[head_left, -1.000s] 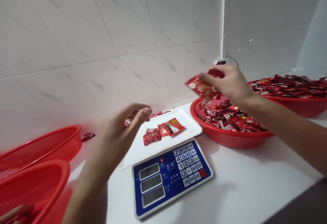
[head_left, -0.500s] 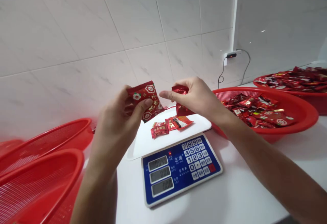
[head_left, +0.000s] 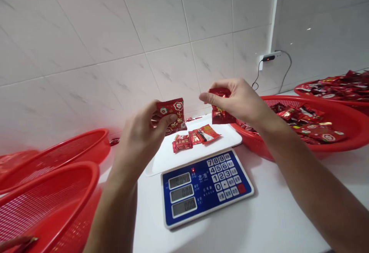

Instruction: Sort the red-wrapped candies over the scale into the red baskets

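Note:
My left hand (head_left: 144, 133) pinches a red snack packet (head_left: 179, 110) with white flowers, above the left part of the scale's pan. Farther right, my right hand (head_left: 236, 101) is closed on another red packet (head_left: 220, 116), its thumb across the front and part of it hidden by the fingers. Below both hands is a digital scale (head_left: 207, 187) with a blue keypad panel and a white pan (head_left: 164, 160). Several red packets (head_left: 196, 137) lie on that pan. The top display seems to read 0.048.
To the right, a red plastic basket (head_left: 351, 130) holds several red packets, with another full basket (head_left: 340, 87) behind it. Two red mesh baskets (head_left: 86, 176) stand at the left. A power socket (head_left: 269, 57) with a cable is on the tiled wall (head_left: 115, 26).
My hands have moved apart, the right one going right with its packet. The left packet has turned slightly and sits a little lower. The camera view has shifted slightly.

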Action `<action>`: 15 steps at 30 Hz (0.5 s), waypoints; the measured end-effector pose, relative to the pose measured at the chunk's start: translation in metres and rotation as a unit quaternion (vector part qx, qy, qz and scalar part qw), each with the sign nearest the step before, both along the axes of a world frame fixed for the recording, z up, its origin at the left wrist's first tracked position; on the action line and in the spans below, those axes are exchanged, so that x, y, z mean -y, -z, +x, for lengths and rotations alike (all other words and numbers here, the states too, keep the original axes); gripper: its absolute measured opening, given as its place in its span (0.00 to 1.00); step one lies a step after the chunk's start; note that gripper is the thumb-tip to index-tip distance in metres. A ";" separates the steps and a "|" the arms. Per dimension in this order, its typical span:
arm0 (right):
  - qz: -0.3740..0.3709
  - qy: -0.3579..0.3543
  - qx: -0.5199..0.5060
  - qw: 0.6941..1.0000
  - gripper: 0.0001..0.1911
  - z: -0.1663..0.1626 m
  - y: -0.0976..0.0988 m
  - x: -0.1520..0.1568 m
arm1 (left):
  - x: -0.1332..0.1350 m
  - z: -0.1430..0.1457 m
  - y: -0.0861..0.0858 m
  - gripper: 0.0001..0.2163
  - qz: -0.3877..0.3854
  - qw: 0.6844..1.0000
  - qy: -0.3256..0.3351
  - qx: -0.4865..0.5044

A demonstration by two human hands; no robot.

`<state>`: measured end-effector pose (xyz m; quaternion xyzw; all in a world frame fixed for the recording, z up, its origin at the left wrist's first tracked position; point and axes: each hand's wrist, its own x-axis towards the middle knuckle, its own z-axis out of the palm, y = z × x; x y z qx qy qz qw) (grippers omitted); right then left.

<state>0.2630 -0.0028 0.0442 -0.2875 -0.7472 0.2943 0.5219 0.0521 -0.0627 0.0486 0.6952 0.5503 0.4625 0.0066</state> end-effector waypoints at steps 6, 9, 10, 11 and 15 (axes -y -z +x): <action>-0.124 -0.125 0.050 0.983 0.30 -0.004 0.006 -0.007 | 0.002 0.011 0.001 0.04 0.042 0.998 0.047 -0.001; -0.192 -0.218 0.021 0.957 0.33 -0.012 0.008 -0.001 | 0.004 0.021 0.006 0.03 0.208 0.969 0.007 -0.131; -0.209 -0.242 0.000 0.948 0.33 -0.014 0.009 0.000 | 0.004 0.023 0.008 0.04 0.249 0.953 -0.008 -0.170; -0.219 -0.258 -0.015 0.941 0.33 -0.017 0.010 0.001 | 0.003 0.024 0.010 0.05 0.277 0.939 -0.021 -0.201; -0.215 -0.284 -0.019 0.934 0.24 -0.020 0.015 -0.008 | -0.002 0.018 0.010 0.06 0.263 0.933 -0.014 -0.246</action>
